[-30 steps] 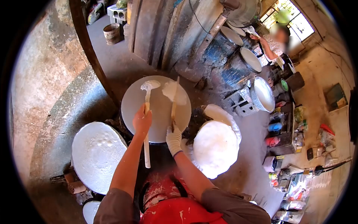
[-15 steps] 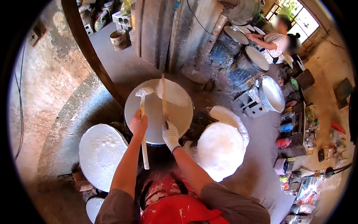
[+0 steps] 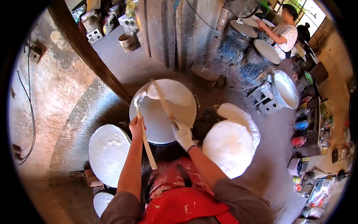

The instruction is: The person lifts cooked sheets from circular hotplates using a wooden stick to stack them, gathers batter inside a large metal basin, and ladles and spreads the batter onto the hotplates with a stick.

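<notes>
In front of me is a large round pan (image 3: 158,125) with a flat grey surface. A thin white layer (image 3: 177,90) covers its far part. My left hand (image 3: 137,127), bare, is closed round the pale handle of a long-handled scoop (image 3: 148,152), whose white-coated head lies over the pan's left side. My right hand (image 3: 184,137), in a striped white glove, is closed on a long wooden stick (image 3: 164,104). The stick slants across the pan, its far end over the white layer; motion blurs it, and I cannot tell whether it touches.
White-topped round containers stand left (image 3: 109,155) and right (image 3: 228,147) of the pan. A wooden post (image 3: 87,52) slants behind it. A metal basin (image 3: 285,89) sits near concrete blocks (image 3: 269,107). Beyond, a person (image 3: 286,35) works by dark drums (image 3: 257,67).
My right hand has moved right and nearer my body, and the stick now tilts further left. The scoop's head has shifted slightly left. The white layer reaches further left across the pan.
</notes>
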Available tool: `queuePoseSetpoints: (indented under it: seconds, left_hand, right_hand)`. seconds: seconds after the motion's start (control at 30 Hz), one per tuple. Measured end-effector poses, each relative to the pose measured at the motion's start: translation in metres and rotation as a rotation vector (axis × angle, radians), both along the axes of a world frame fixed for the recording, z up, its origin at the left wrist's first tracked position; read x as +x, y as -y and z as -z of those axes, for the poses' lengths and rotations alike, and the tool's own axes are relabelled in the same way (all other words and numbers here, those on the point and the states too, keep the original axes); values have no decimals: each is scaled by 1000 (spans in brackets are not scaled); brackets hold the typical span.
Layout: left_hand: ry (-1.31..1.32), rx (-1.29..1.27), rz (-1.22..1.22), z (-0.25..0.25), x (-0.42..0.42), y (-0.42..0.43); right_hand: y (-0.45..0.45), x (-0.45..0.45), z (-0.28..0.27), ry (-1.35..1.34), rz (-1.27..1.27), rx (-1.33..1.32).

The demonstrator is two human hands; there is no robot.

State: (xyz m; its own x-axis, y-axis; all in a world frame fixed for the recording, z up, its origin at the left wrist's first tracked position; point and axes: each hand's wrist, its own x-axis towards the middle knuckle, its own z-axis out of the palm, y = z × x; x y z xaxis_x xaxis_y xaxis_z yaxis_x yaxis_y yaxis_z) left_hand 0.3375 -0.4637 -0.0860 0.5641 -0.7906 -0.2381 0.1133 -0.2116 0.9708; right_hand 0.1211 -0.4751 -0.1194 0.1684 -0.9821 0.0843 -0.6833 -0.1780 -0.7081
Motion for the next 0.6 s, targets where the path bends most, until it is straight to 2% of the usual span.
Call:
queuePoseSetpoints:
  seconds: [0.03, 0.1, 0.17, 0.2, 0.3, 0.37, 0.43, 0.5, 0.53, 0.6]
  left_hand:
    - [-36, -8, 0, 2, 3, -2]
    - [-104, -12, -35, -4, 1, -7]
    - [-221, 35, -80, -6, 2, -10]
    - [-217, 35, -85, -5, 2, -11]
    - [-278, 41, -116, -1, 4, -18]
    - [-281, 65, -80, 3, 10, -23]
    - [-288, 100, -83, 1, 13, -29]
    - [-373, 92, -69, -4, 14, -36]
    - [-370, 96, -75, -3, 14, -40]
    - [-454, 73, -92, 3, 16, -44]
  right_hand:
    - [7, -16, -3, -83, 77, 51]
    - [29, -40, 10, 361, 202, -46]
    - [38, -43, 18, 205, 109, 31]
    - [36, -33, 12, 44, 19, 52]
    - [21, -2, 12, 122, -136, 100]
    - [15, -11, 2, 39, -195, 82]
    - [29, -40, -22, 45, -98, 80]
    - [69, -66, 19, 271, 68, 23]
    - [75, -63, 13, 273, 63, 29]
    - [83, -55, -1, 41, -122, 146]
